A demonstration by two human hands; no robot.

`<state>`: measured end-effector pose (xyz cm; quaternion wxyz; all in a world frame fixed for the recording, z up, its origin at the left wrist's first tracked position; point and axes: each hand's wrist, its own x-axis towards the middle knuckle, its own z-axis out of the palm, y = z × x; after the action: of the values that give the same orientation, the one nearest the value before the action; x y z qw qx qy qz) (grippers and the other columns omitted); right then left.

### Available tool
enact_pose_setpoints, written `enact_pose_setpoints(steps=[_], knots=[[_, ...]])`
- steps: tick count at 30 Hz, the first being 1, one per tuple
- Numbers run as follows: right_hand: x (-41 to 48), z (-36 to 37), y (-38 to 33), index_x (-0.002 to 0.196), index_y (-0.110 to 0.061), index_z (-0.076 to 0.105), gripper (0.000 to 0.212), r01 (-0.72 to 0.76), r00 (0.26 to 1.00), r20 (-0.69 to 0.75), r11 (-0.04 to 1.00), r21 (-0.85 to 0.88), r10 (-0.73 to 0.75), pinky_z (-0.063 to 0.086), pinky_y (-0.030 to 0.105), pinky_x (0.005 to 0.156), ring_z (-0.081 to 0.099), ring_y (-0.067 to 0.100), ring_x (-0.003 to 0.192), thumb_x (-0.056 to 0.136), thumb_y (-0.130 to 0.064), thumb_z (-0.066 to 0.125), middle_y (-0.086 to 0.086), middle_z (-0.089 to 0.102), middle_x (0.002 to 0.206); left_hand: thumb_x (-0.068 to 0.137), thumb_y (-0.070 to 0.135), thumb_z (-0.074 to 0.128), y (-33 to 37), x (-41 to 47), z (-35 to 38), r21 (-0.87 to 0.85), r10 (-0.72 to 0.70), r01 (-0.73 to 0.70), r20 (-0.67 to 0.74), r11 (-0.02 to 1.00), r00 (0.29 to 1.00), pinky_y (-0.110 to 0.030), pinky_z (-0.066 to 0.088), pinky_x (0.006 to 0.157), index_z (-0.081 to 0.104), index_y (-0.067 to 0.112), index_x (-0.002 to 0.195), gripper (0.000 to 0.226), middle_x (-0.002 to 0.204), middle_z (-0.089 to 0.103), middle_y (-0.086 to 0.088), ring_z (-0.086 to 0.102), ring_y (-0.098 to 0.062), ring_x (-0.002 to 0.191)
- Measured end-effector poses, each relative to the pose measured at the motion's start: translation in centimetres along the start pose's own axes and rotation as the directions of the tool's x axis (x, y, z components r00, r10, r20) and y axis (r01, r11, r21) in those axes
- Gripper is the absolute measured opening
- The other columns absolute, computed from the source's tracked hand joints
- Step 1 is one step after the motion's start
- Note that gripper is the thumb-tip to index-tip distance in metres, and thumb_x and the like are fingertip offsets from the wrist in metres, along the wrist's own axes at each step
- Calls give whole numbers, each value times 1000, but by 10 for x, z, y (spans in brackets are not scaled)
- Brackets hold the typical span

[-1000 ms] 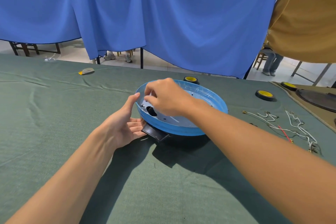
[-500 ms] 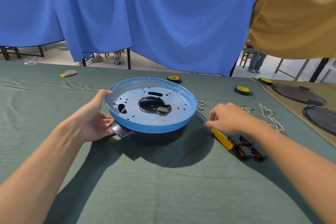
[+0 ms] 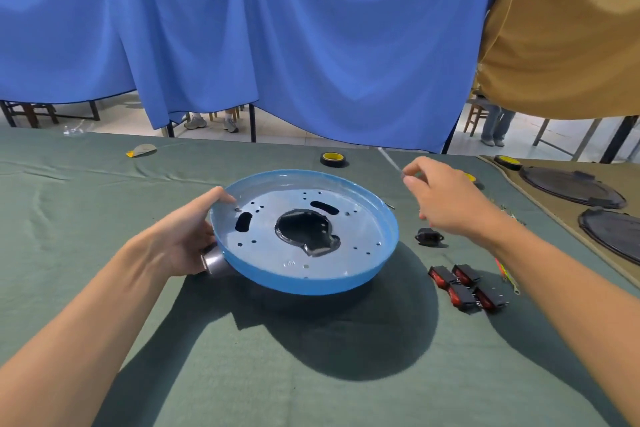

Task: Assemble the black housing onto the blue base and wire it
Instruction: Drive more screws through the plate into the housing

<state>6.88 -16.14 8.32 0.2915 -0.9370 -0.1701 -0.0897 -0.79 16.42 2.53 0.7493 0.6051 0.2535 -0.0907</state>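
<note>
The round blue base (image 3: 363, 274) sits in the middle of the green table, its silvery perforated floor facing up. Through its central cutout the black housing (image 3: 304, 234) shows underneath, and a dark handle stub (image 3: 214, 262) sticks out at the left. My left hand (image 3: 187, 239) grips the base's left rim, thumb on top near a small screw (image 3: 237, 209). My right hand (image 3: 446, 201) hovers right of the base, pinching a thin screwdriver (image 3: 390, 160) whose metal shaft points up and left; its handle is hidden in the palm.
Several red rocker switches (image 3: 465, 288) and a black socket (image 3: 429, 236) lie right of the base. Tape rolls (image 3: 332, 159) sit at the far edge. Two black round plates (image 3: 571, 185) rest on a brown cloth at the right. Blue curtains hang behind.
My right hand left the inside of the base, reached to the table on the right, and has now risen with the thin tool. My left hand stays on the rim.
</note>
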Motion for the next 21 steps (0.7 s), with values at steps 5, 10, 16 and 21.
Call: enact_pose_setpoints(steps=[5, 10, 16, 21], knots=[[0, 8, -29, 88, -20, 68, 10, 197, 979, -94, 958, 206, -181, 42, 10, 51, 56, -4, 55, 87, -29, 71, -10, 67, 81, 68, 45, 74, 3, 4, 17, 103, -7, 0, 67, 995, 998, -30, 55, 49, 72, 7, 79, 39, 76, 69, -11, 64, -26, 54], [9, 17, -51, 79, -9, 70, 18, 116, 993, -42, 851, 512, -109, 45, 18, 49, 54, 6, 49, 73, -18, 84, -1, 67, 64, 69, 52, 73, -2, 12, 36, 145, -16, -4, 136, 989, 991, -28, 52, 48, 70, 7, 84, 47, 73, 70, -10, 64, -25, 54], [27, 28, -56, 102, -6, 61, 32, 90, 996, -60, 710, 699, -68, 51, 24, 55, 55, 14, 51, 76, -6, 80, 8, 63, 70, 56, 70, 76, 6, 29, 46, 221, -16, -31, 211, 975, 977, -44, 53, 85, 71, 10, 112, 82, 114, 71, -15, 66, -32, 91], [41, 39, -58, 107, -5, 54, 24, 191, 979, -174, 748, 635, -101, 50, 29, 53, 60, 13, 55, 89, -10, 68, 19, 69, 83, 58, 75, 72, 14, 46, 50, 293, -47, -41, 288, 955, 956, -40, 52, 83, 71, 9, 111, 84, 111, 71, -17, 66, -29, 88]])
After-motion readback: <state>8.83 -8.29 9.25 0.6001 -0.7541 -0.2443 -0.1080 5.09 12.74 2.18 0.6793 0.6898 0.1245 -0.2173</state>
